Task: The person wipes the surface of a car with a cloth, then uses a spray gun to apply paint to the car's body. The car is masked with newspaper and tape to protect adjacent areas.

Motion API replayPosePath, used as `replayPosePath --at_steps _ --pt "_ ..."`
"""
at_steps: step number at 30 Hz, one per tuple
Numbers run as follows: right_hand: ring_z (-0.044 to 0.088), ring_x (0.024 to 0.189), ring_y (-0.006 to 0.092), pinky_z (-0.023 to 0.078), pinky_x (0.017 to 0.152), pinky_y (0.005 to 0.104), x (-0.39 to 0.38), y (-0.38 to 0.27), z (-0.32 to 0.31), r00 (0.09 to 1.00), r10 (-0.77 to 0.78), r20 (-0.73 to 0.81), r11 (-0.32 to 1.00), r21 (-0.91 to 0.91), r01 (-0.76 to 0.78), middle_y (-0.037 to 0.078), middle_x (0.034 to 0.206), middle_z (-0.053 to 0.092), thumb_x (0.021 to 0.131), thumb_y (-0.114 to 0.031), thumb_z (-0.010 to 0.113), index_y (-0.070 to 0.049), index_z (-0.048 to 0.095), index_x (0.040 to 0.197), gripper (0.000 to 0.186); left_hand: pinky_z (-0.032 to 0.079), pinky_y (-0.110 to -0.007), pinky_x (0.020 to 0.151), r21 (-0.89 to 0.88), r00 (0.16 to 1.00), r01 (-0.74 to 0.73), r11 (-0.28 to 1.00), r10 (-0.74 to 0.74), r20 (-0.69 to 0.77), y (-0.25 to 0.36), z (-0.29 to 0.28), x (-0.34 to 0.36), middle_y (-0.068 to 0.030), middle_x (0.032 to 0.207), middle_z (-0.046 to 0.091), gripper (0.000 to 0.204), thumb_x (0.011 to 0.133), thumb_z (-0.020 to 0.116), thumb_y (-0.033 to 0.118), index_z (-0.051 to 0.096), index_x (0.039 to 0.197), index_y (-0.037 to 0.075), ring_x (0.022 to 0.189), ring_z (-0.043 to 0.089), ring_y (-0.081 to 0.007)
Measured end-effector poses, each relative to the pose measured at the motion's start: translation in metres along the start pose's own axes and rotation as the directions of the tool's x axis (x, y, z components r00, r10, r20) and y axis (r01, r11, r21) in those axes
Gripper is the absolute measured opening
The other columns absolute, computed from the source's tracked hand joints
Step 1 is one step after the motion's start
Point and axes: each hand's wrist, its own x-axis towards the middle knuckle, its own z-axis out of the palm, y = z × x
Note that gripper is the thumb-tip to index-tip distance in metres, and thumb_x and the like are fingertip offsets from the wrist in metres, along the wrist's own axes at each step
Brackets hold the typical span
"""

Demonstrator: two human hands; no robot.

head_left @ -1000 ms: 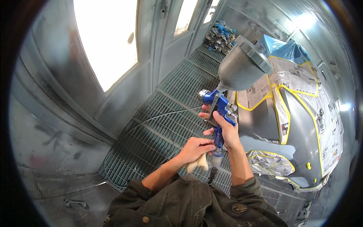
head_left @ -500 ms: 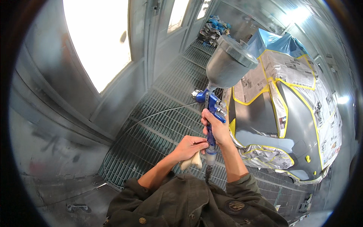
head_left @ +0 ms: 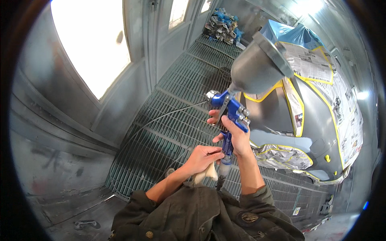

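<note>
My right hand (head_left: 237, 136) is wrapped round the grip of a blue spray gun (head_left: 231, 106), with some fingers reaching past its trigger. On top of the gun sits a large grey paint cup (head_left: 259, 66), tilted to the right. My left hand (head_left: 204, 158) is closed at the lower end of the grip, thumb and finger pinching near the clear fitting (head_left: 226, 161). A folded cream cloth (head_left: 207, 174) hangs from under that hand. Below the fitting, the dark hose coupling runs down toward my jacket.
To the right stands a grey car body (head_left: 317, 116) masked with newspaper, yellow tape and blue film (head_left: 297, 34). Metal floor grating (head_left: 177, 100) spans the booth, with a thin hose (head_left: 161, 117) across it. Crumpled paper and plastic (head_left: 223, 26) lie piled at the back. A bright window panel (head_left: 90, 44) is on the left.
The spray gun and its cup have tilted further right. My right hand's fingers have loosened and spread forward around the trigger. The view has shifted slightly; my left hand keeps its place at the grip's base.
</note>
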Motion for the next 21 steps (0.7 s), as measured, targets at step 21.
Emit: replayPosePath --at_steps 21 --pt "0.058 0.063 0.0069 0.044 0.042 0.0225 0.018 0.02 -0.021 0.976 0.011 -0.215 0.982 -0.183 -0.051 0.002 0.078 0.062 0.093 -0.016 0.069 -0.004 0.064 0.096 0.013 0.048 -0.025 0.055 0.558 0.895 -0.152 0.816 0.353 -0.272 0.075 0.008 0.016 -0.0051 0.068 0.067 0.024 0.081 0.081 0.017 0.065 0.08 -0.001 0.058 0.062 -0.0103"
